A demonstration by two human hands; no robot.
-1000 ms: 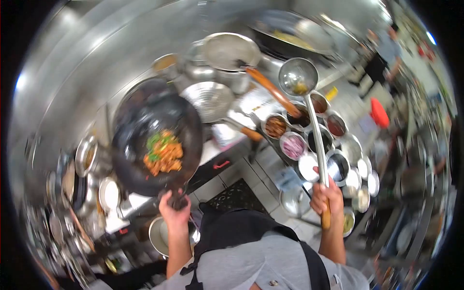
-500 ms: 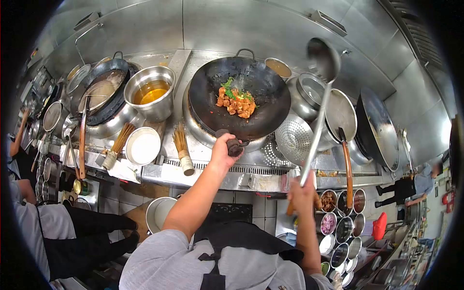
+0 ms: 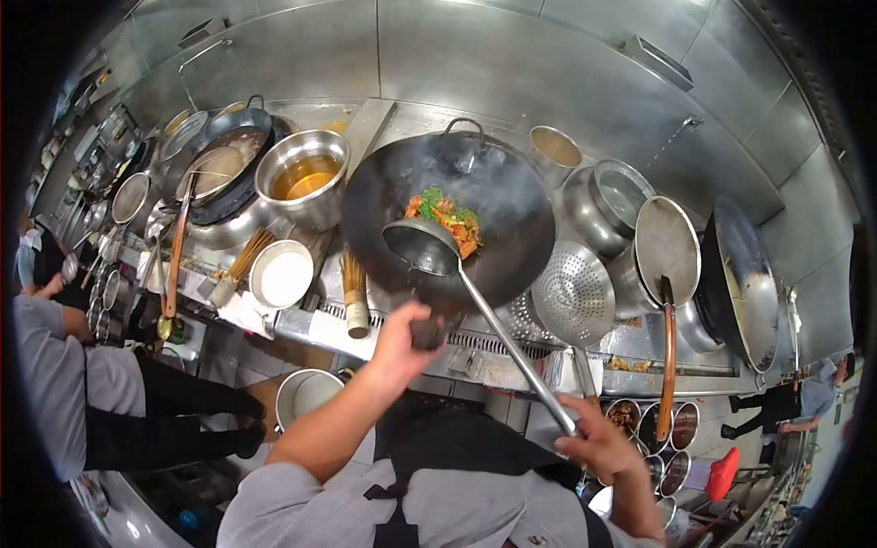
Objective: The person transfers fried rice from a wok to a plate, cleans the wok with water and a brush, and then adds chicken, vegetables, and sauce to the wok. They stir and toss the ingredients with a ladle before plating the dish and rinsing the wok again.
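My left hand (image 3: 395, 347) grips the dark handle (image 3: 427, 334) at the near side of a black wok (image 3: 376, 187). In the wok lie browned chunks of food (image 3: 468, 237) with chopped green herbs (image 3: 431, 199) on top, and steam rises from them. My right hand (image 3: 598, 440) is closed around the long metal handle of a ladle (image 3: 429, 250). The ladle's bowl hangs over the near half of the wok, right at the food, and hides part of it.
Left of the wok stand a steel pot of yellow oil (image 3: 306, 176), a white-filled bowl (image 3: 281, 276) and bamboo brushes (image 3: 354, 290). Right of it are a perforated skimmer (image 3: 574, 294), a fine strainer (image 3: 667, 247) and another wok (image 3: 744, 279). A co-worker (image 3: 110, 384) stands at left.
The ladle has swung down from the upper right to over the wok. The wok and my left hand have come nearer to me. More steam shows.
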